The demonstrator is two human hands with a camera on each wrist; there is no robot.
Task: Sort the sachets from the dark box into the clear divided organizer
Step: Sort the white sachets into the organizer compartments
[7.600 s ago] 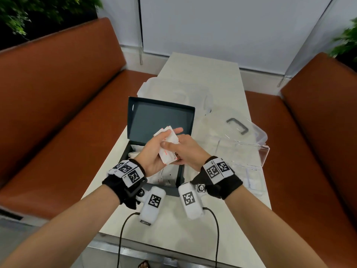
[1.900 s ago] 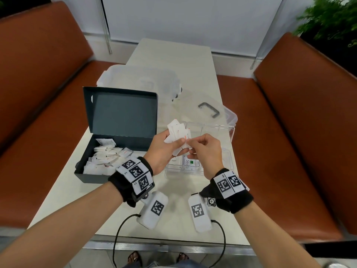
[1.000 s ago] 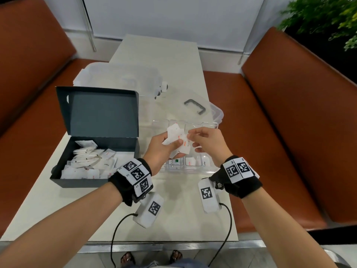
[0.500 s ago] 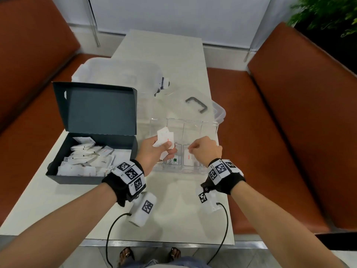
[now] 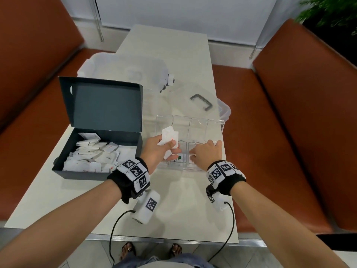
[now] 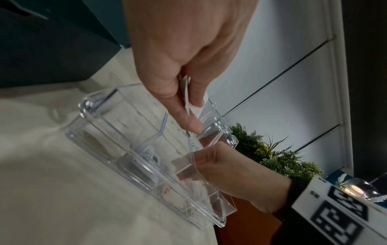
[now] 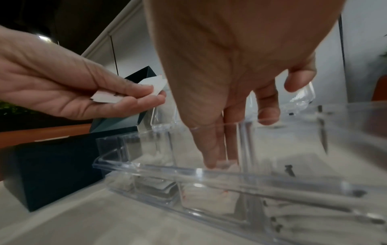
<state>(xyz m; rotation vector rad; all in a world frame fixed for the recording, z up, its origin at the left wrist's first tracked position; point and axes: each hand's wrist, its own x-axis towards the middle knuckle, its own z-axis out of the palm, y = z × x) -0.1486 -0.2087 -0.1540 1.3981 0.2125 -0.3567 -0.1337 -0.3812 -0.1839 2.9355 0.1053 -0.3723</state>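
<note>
Evidently light and limp, the small white paper sachets (image 5: 170, 139) fan from the left hand (image 5: 158, 151), pinched at their edges; the right hand (image 5: 205, 153), fingers straight, presses one into the clear plastic divided organizer (image 5: 222, 124) at three o'clock.

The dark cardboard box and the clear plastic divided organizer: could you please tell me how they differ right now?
The dark cardboard box is opaque, the clear plastic divided organizer see-through. The box is one undivided space heaped with white sachets; the organizer is split into compartments holding only a few. Both sit open on the table.
</note>
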